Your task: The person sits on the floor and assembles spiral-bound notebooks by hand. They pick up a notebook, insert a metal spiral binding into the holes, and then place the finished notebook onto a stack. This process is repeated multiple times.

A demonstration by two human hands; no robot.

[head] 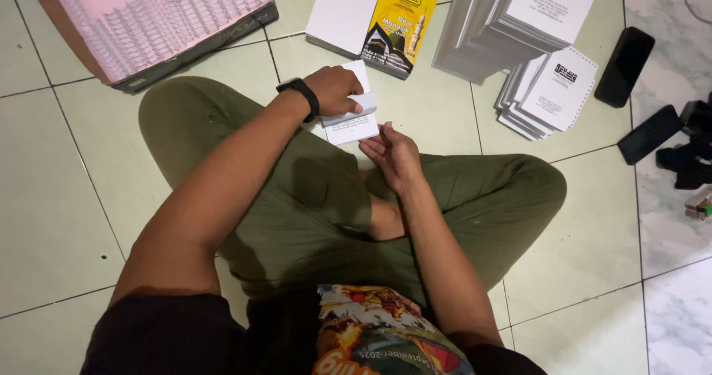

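Head view: the left hand (335,89) was closed over a small stack of white sheets (350,120), held above the lap; the right hand (393,152) lay half open, empty, fingertips touching the stack's edge; squaring the edges before gripping would likely serve best; a yellow booklet (400,22) lay beyond.

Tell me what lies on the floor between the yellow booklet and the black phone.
In the head view, a tall stack of white printed sheets and a smaller punched stack lie between the yellow booklet and black phone.

tall paper stack (519,11) and pink-lined box (148,19) cut off by top edge; small print unreadable
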